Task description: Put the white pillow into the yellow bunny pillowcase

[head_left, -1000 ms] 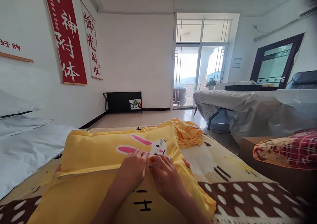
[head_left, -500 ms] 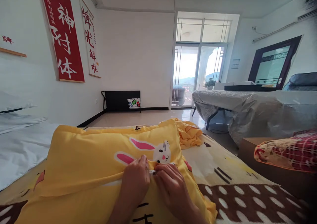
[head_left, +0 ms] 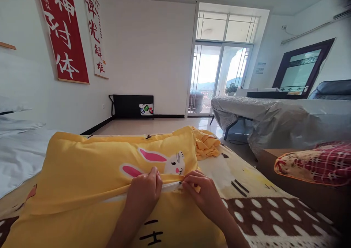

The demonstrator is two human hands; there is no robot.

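A stuffed yellow pillow in a pillowcase [head_left: 90, 164] lies in front of me, printed with a white rabbit [head_left: 175, 164] with pink ears. Across its face runs a fold with a white zipper [head_left: 170, 186] showing beneath it. My left hand [head_left: 144, 193] is closed, thumb and fingers pinching the pillowcase fold just below the rabbit's ear. To its right, my right hand [head_left: 204, 195] pinches at the small dark zipper pull [head_left: 180, 183], under the rabbit's chin. The fingertips partly hide the pull.
Crumpled yellow cloth [head_left: 207, 143] lies behind the pillow on a patterned blanket [head_left: 246, 175]. White bedding [head_left: 19, 149] is at the left. A box [head_left: 265, 167] with a red plaid bundle [head_left: 315, 164] stands right, before a plastic-covered table [head_left: 246, 109].
My right hand has moved right, away from my left, with the zipper pull. More white zipper shows between the hands. The view has shifted slightly.
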